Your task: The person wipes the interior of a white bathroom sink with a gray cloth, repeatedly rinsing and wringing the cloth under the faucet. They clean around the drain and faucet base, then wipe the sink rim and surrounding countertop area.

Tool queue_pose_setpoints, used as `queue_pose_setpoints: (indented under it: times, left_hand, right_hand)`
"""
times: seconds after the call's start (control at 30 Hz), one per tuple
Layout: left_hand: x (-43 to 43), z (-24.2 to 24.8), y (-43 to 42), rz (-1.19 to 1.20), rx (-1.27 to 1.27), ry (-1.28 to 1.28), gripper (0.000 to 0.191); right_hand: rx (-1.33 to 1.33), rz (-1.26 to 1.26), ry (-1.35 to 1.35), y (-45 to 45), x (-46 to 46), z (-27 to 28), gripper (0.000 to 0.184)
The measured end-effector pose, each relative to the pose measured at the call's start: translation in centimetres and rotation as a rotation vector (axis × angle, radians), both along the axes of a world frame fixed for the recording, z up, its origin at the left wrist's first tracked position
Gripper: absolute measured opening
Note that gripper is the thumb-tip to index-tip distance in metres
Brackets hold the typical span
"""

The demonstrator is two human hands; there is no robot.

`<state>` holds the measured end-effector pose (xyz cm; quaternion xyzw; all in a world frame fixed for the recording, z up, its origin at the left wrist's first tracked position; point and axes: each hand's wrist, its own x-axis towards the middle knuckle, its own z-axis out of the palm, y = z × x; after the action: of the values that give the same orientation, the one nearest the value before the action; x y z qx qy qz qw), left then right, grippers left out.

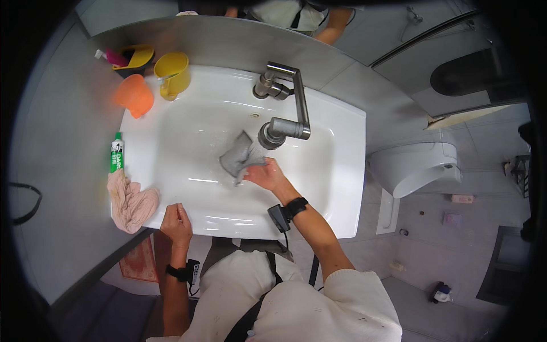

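A grey cloth (236, 157) hangs in the white washbasin (354, 171), gripped at its right end by my right hand (266, 174). Water runs onto it from the round head of the jointed metal faucet (301, 100). My left hand (176, 224) rests at the basin's front left rim with its fingers curled in; nothing shows in it. Just left of that hand, a crumpled pink cloth (132, 203) lies over the basin's corner, touching a green and white toothpaste tube (117, 154) on the left edge.
At the back left stand a yellow mug (173, 75), an orange cup (136, 95) and a yellow and dark container (139, 60) with a pink item. A mirror runs behind the basin. Beyond its right side is a white toilet (416, 166).
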<state>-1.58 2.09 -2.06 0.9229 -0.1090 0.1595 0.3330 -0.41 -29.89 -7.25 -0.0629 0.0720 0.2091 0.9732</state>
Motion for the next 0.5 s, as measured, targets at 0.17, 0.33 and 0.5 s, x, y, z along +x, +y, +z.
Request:
queue_pose_setpoints:
  times: [0.17,0.33,0.5]
  left_hand:
    - [0.1,0.0,0.0,-0.002,0.026,-0.016,0.013]
    - [0.2,0.1,0.1,-0.014,0.041,-0.029,0.014]
    - [0.0,0.0,-0.2,0.006,0.042,-0.026,0.015]
  right_hand:
    - [-0.18,-0.139,0.204,-2.1,-2.2,1.9,0.046]
    - [-0.345,-0.149,0.243,-1.6,-2.1,3.3,0.046]
    - [-0.54,-0.136,0.204,0.3,-0.2,2.8,0.039]
